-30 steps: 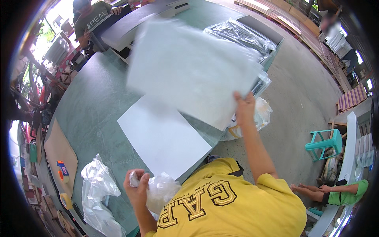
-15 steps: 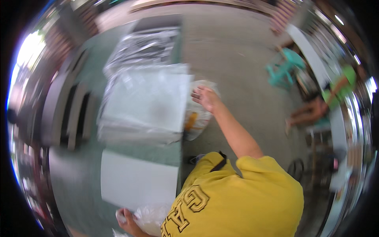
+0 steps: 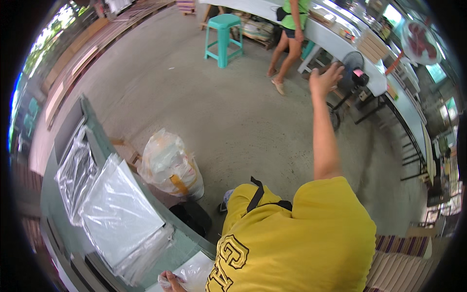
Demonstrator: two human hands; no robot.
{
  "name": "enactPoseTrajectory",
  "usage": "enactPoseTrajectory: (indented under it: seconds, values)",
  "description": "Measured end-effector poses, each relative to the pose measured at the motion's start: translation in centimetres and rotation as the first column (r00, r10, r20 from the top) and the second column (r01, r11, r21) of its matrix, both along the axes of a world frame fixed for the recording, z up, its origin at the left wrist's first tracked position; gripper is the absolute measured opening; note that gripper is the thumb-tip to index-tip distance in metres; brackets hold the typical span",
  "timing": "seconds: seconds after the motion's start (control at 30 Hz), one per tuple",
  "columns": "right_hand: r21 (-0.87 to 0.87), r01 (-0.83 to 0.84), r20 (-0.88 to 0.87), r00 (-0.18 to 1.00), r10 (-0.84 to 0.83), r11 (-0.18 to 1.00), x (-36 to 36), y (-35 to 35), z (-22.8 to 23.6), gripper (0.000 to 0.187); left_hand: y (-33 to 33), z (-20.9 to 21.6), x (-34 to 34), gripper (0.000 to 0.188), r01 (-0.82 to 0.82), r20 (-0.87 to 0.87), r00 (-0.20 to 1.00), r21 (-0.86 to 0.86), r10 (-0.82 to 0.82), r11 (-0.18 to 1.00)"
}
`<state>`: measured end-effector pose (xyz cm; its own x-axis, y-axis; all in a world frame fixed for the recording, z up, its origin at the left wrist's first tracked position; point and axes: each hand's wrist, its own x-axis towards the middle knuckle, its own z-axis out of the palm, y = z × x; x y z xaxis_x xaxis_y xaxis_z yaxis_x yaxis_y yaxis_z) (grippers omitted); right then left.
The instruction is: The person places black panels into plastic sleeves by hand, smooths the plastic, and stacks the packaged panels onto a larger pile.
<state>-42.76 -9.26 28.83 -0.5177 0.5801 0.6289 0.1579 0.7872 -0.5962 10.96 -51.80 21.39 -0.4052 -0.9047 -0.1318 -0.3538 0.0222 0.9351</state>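
Note:
My right arm reaches out over the floor. Its hand [image 3: 325, 80] is open, fingers spread, with nothing in it. At the lower edge, my left hand [image 3: 172, 281] has its fingers closed on crinkled clear plastic [image 3: 192, 273], apparently a bag or film. This plastic lies over a white sheet [image 3: 199, 259] on the green tabletop [image 3: 104, 146]. Farther along the table is a stack of flat white sheets in clear plastic [image 3: 121, 204]. Beyond it lies a darker, shiny plastic-wrapped pile [image 3: 78, 170].
A stuffed translucent sack [image 3: 170, 163] stands on the floor by the table, near a black bin [image 3: 192, 219]. Farther off are a teal stool [image 3: 224, 36], a person in a green top [image 3: 294, 24], a floor fan [image 3: 352, 63] and a long white bench [image 3: 335, 41]. Wood planks [image 3: 80, 63] lie far left.
The view has swung right, so the table now sits lower left. My right hand has moved from beside the sack out to the right. The person in green now stands.

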Motion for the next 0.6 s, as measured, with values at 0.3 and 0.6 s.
enactPoseTrajectory:
  seconds: [0.3, 0.6]
  values:
    - [0.217, -0.449, 0.133, 0.893, 0.43, 0.867, 4.9, -0.3, 14.5, 0.055, -3.7, -1.6, -4.7, 0.018, 0.224, -0.093, 0.97, -0.017, -0.225, 0.974]
    - [0.422, -0.64, 0.425, 0.766, 0.483, 0.643, 1.7, -10.4, 9.0, 0.058, 1.8, 0.9, -4.0, 0.014, 0.029, 0.091, 0.995, 0.025, -0.031, 0.999]
